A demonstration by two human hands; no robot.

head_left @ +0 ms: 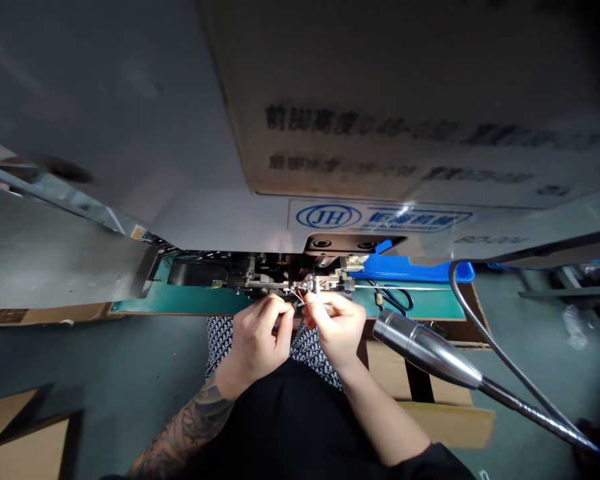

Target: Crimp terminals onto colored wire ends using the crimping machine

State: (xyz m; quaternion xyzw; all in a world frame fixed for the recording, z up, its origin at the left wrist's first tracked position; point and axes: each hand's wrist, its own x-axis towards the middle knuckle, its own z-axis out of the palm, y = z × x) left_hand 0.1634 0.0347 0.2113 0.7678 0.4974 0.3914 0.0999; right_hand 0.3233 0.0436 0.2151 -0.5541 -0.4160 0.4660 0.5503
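Note:
Both hands are at the front of a crimping machine's work head (pixel 313 285), close together. My left hand (pixel 260 337) is closed in a pinch, its fingertips at the near side of the mechanism; what they hold is hidden. Just to its right, my right hand (pixel 339 327) pinches with thumb and forefinger beside the metal tooling. Thin wires (pixel 299 295), reddish and pale, show between the two hands, running toward the right fingertips. Their ends are too small to make out.
The large machine housing (pixel 180 167) hangs low over the hands. A gooseneck lamp (pixel 425 347) stands to the right of my right hand. A blue tray (pixel 405 268) and a black cable (pixel 400 299) lie on the green bench top (pixel 180 299). Cardboard (pixel 450 423) is below.

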